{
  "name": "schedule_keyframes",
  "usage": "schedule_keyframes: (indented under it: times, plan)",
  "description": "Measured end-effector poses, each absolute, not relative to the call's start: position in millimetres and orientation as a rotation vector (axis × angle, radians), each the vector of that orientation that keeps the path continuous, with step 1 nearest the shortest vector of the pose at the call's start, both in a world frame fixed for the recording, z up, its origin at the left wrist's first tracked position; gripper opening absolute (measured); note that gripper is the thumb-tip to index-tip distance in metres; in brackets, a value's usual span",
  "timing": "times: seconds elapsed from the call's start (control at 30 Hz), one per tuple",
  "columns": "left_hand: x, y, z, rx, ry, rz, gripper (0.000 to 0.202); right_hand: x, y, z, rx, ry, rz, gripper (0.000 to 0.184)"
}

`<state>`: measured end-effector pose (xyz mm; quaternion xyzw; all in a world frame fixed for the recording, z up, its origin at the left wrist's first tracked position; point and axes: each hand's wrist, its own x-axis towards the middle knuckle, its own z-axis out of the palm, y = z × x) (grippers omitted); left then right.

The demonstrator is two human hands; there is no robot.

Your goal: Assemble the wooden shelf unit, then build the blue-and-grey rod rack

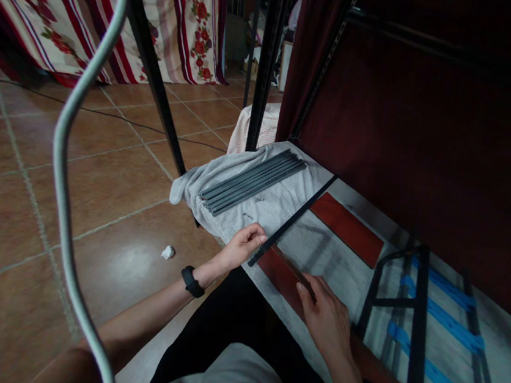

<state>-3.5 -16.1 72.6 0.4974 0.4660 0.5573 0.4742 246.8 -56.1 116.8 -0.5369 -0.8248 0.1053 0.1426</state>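
My left hand (247, 244) is closed, thumb against curled fingers, right beside the near end of a thin black bar (296, 217). Whether a small item sits in that pinch, I cannot make out. My right hand (327, 313) grips the upper edge of a long reddish-brown board (280, 274), which is tilted and lies close in front of my lap. The bar's near end is next to the board's left end. Farther in, a second reddish-brown board (348, 226) lies flat. Small screws (248, 216) rest on the grey cloth (277, 197).
Several dark grey tubes (251, 182) lie bundled at the cloth's far left. On the right stands a black metal frame (419, 333) with blue straps (457, 325). Black uprights (158, 76) rise beyond the surface's left side. A grey hose-like cord (61, 151) hangs at left.
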Motion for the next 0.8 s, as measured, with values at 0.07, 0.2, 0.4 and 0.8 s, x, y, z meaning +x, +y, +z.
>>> schedule_keyframes:
  times: [0.07,0.2,0.4,0.8]
  plan:
    - [-4,-17,72,1.258,1.145,1.373,0.042,248,-56,115,-1.541,-2.371,0.32,0.033]
    - [-4,-19,70,1.32,1.146,1.39,0.041,248,-56,114,-1.515,-2.366,0.337,0.033]
    - [-10,-17,63,1.284,1.043,1.351,0.034,249,-54,115,-1.503,-2.356,0.356,0.031]
    - [-14,-25,-10,1.667,1.505,0.965,0.023,253,-54,119,-1.487,-2.306,0.4,0.033]
